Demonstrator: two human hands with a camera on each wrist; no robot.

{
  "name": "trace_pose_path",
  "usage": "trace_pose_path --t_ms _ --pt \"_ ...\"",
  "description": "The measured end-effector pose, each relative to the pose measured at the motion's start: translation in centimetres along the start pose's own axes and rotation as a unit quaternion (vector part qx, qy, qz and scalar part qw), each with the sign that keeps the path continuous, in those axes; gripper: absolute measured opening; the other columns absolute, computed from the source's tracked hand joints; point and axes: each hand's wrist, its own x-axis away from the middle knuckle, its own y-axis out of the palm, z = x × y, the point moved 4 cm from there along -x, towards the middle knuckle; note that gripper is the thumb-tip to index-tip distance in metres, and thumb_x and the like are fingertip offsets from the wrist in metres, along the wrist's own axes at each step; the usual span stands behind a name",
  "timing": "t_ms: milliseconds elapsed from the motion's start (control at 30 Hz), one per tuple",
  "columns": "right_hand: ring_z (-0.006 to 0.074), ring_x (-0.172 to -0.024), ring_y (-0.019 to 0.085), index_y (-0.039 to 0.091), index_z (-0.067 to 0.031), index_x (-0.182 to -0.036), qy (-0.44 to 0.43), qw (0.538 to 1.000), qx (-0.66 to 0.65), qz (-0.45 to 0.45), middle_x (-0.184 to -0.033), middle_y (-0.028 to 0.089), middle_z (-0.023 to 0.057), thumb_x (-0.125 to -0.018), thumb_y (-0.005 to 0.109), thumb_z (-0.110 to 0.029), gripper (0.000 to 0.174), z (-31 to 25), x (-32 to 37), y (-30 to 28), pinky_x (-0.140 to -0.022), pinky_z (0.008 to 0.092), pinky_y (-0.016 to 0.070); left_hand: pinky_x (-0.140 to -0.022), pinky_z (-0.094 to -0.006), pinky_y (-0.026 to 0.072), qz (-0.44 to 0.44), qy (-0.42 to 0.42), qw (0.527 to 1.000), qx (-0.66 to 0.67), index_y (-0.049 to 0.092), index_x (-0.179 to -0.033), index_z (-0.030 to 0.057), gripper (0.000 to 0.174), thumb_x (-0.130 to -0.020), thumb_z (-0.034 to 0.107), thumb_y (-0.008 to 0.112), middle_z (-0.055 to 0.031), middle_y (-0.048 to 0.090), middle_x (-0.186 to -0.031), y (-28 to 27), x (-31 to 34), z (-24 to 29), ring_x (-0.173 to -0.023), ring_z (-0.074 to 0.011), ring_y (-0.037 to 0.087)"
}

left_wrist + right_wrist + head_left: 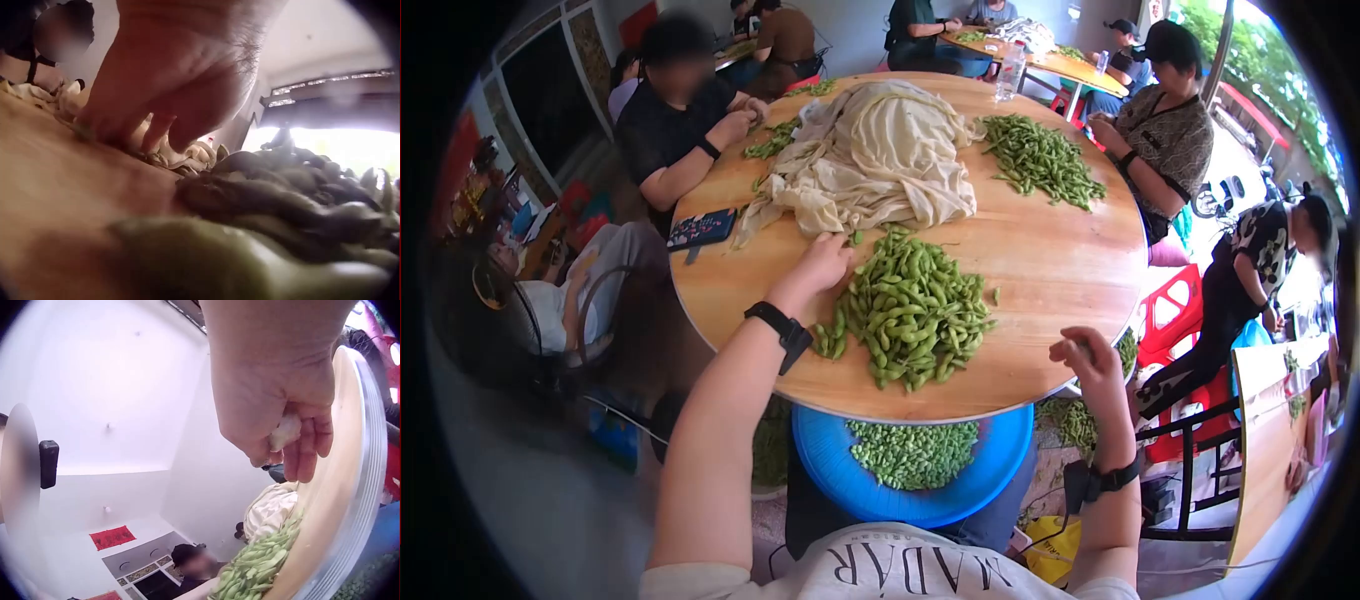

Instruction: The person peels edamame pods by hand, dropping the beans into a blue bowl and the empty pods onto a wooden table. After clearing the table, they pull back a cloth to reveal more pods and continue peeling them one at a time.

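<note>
A mound of green pods [915,310] lies on the round wooden table [1040,260]. At its upper left edge, my left hand [825,262] reaches down, and in the left wrist view the fingers of that hand [169,81] point down to the tabletop beside the pods [275,194]. Whether they touch a pod is unclear. My right hand [1092,358] hovers over the table's right edge; the right wrist view shows this hand [281,406] holding a small pale piece [286,432] between thumb and curled fingers. Below the table edge, a blue basin [820,465] contains shelled green beans [915,455].
Crumpled beige cloth [900,150] lies beyond the mound. A phone [702,229] is at the left table edge, a bottle [1010,72] at the far side, and more pods [1040,160] at the right. People sit around the table; red stools [1175,320] stand at the right.
</note>
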Motion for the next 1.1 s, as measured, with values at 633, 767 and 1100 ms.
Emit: trace_pose_path --t_ms 633,767,1100 --pt "0.0116 -0.076 0.060 0.053 0.0046 -0.101 0.034 0.999 -0.018 0.015 -0.079 0.062 0.0069 -0.086 0.055 -0.007 0.019 3.9 2.2 -1.6 -0.070 0.0236 0.0470 -0.084 -0.0329 0.0431 -0.210 0.000 0.978 0.010 0.060 -0.104 0.0041 0.026 -0.088 0.021 0.048 -0.0108 0.061 -0.105 -2.1 -2.3 8.2 -0.097 -0.0276 0.056" --pt "0.0108 -0.078 0.059 0.053 0.0039 -0.103 0.048 0.998 -0.038 0.006 -0.082 0.062 0.0062 -0.086 0.054 -0.006 0.020 3.4 2.2 -1.2 -0.071 0.0233 0.0467 -0.090 -0.0300 0.0405 -0.118 0.141 0.983 0.009 0.056 -0.115 0.0064 0.030 -0.086 0.008 0.049 -0.0111 0.059 -0.111 -1.5 -3.8 6.3 -0.105 -0.0245 0.054" --pt "-0.0009 -0.059 0.035 0.057 -0.0012 -0.109 0.094 0.992 -0.068 0.055 -0.070 0.044 -0.0087 -0.084 0.056 -0.004 0.024 1.7 4.8 -1.9 -0.050 0.0151 0.0251 -0.062 -0.0318 0.0494 -0.018 -0.105 0.994 0.035 0.060 -0.095 -0.0015 0.020 -0.078 0.008 0.058 -0.0130 0.065 -0.082 -9.7 0.7 1.6 -0.066 -0.0201 0.063"
